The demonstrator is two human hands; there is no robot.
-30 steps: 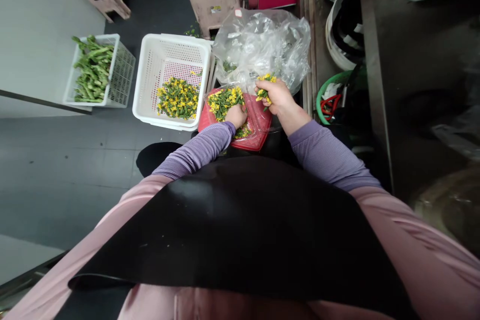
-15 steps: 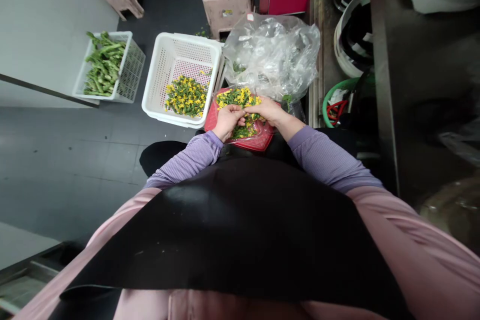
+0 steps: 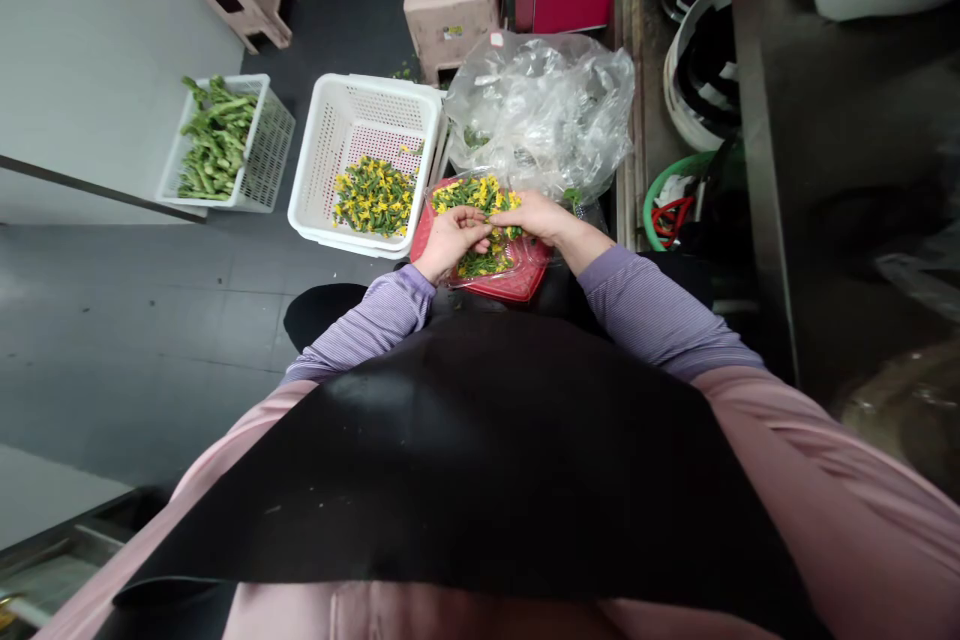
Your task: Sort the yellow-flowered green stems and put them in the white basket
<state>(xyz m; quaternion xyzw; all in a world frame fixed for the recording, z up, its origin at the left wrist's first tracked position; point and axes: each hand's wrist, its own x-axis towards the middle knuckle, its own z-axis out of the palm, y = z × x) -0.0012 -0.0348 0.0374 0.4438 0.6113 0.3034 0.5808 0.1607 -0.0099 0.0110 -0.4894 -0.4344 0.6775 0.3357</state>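
Observation:
My left hand (image 3: 452,242) and my right hand (image 3: 538,217) meet fingertip to fingertip over a clear plastic box (image 3: 453,278). Both are closed in a pinch around a small yellow-flowered sprig (image 3: 514,231), which the fingers mostly cover. Inside the box lie short green stems with yellow flowers (image 3: 469,190), some above my hands and some below. Under the box is a red tray (image 3: 527,286) at my lap. Left of it, a white slotted basket (image 3: 309,182) holds a heap of similar yellow flower sprigs (image 3: 375,197).
A crumpled clear plastic bag (image 3: 551,110) lies just beyond the tray. Farther left stands a basket of thick green stalks (image 3: 217,142). Two pink stools (image 3: 452,0) are at the back. On the right are a green tub (image 3: 651,205) and a metal table edge (image 3: 769,150).
My left hand has shifted slightly left, its fingertips still meeting the right hand's. The whole view has moved a little; the box, tray and baskets stay where they were.

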